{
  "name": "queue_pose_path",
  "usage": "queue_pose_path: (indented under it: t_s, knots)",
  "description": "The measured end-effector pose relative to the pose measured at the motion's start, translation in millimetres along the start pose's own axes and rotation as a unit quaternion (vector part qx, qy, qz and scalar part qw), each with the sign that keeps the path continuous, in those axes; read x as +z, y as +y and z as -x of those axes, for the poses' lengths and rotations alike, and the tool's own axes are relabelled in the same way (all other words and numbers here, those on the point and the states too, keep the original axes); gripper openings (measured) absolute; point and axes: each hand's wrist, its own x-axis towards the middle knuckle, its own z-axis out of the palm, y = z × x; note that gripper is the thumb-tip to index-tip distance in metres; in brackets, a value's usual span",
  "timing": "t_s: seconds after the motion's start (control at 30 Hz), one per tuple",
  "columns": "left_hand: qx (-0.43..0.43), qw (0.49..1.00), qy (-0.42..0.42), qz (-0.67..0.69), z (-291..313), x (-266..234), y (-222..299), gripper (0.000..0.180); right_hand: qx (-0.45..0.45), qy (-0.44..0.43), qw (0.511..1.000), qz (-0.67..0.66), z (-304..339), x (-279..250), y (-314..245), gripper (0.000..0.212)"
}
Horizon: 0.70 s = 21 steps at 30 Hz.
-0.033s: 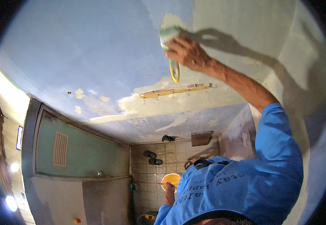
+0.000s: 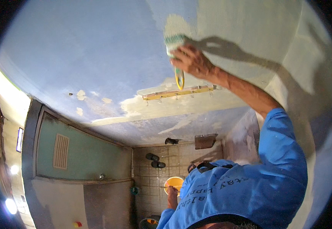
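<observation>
My right hand (image 2: 192,61) is raised high against the wall, with its fingers closed round a wide paintbrush (image 2: 175,39). The brush's pale green bristles touch the wall, and its yellow-edged handle hangs below my fingers. Just above the bristles lies a fresh pale paint patch (image 2: 178,25), beside blue wall paint (image 2: 108,45). Far lower, my left hand (image 2: 172,195) is closed at an orange bucket (image 2: 175,178) with a pale rim. A thin bar crosses the bucket's opening at that hand; it looks like the handle, though my fingers partly cover it.
A yellow hook rack (image 2: 179,92) is fixed to the wall under the brush. On the left stands a greenish door (image 2: 85,149) with a vent. Dark sandals (image 2: 158,164), a black item (image 2: 171,141) and a brown board (image 2: 206,141) are down by the tiled floor (image 2: 145,179).
My right hand has drawn the brush a short way down the wall, and more of the pale patch shows above the bristles. My left hand stays at the bucket.
</observation>
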Motion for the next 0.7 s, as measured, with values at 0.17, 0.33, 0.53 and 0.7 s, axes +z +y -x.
queue_pose_path:
  t_s: [0.17,0.33,0.53,0.7]
  knots:
    - [0.007,1.000,-0.002,-0.003,-2,-1,2,0.037,0.032,-0.076,0.989,-0.125,76,48,-65,0.013]
    - [0.015,1.000,-0.001,-0.003,-5,-1,2,0.038,0.094,-0.104,0.962,-0.235,66,26,-49,0.013]
    - [0.013,1.000,0.004,-0.004,-1,1,9,0.038,0.048,-0.006,0.997,-0.064,-16,-31,57,0.033]
    - [0.003,1.000,0.002,0.006,2,7,9,0.038,0.058,0.094,0.994,-0.007,-45,-62,90,0.029]
